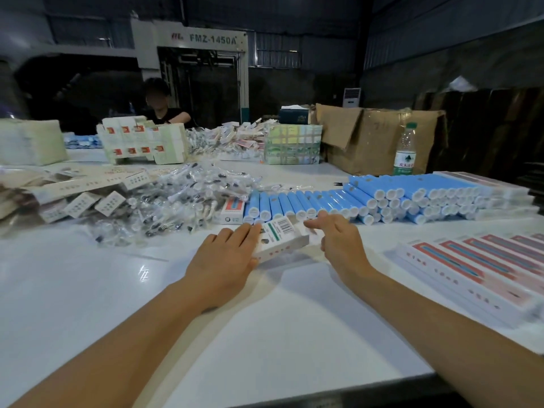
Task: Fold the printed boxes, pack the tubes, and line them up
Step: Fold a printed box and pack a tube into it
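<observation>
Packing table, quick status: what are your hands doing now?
Left hand holds printed box. Right hand open at its far end. Blue tubes lined up just behind. Nothing in the way.

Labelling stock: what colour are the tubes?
Light blue tubes with white end caps, clearest in the head view.
</observation>
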`<state>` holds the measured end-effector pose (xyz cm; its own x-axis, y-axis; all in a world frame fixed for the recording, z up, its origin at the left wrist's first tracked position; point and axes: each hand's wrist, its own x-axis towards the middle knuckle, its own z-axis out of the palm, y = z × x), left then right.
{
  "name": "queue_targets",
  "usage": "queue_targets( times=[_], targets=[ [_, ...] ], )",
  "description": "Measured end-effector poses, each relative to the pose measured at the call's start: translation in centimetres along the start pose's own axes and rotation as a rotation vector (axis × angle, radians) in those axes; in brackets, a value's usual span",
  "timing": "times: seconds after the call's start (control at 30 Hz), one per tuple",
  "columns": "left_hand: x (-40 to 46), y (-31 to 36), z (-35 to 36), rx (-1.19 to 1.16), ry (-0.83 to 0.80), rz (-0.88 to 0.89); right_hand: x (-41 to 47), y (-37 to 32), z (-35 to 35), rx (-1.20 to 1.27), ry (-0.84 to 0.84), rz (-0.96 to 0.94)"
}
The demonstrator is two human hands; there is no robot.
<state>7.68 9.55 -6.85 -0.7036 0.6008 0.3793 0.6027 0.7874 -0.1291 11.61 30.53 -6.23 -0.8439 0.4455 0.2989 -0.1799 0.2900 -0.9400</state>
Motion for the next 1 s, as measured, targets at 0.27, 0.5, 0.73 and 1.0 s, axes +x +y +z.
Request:
queue_targets(
  times=[0.27,0.5,0.73,1.0],
  targets=[
    [-0.4,-0.2,0.3,0.026,0.003,0.058,1.5,-1.3,-0.4,0.011,0.092,-0.029],
    [-0.5,0.0,-0.3,0.061,-0.019,0.098,3.9,-6.6,6.4,-0.565,-0.267,-0.478],
    [-0.8,-0.2,-0.6,0.035,0.002,0.102,8.5,-8.2,18.0,-0.952,-0.427,-0.836],
    [0.1,-0.4,-0.3,0.071,-0.017,0.161,13.0,-6.4,23.4,-1.526,-0.322,-0.965]
  ],
)
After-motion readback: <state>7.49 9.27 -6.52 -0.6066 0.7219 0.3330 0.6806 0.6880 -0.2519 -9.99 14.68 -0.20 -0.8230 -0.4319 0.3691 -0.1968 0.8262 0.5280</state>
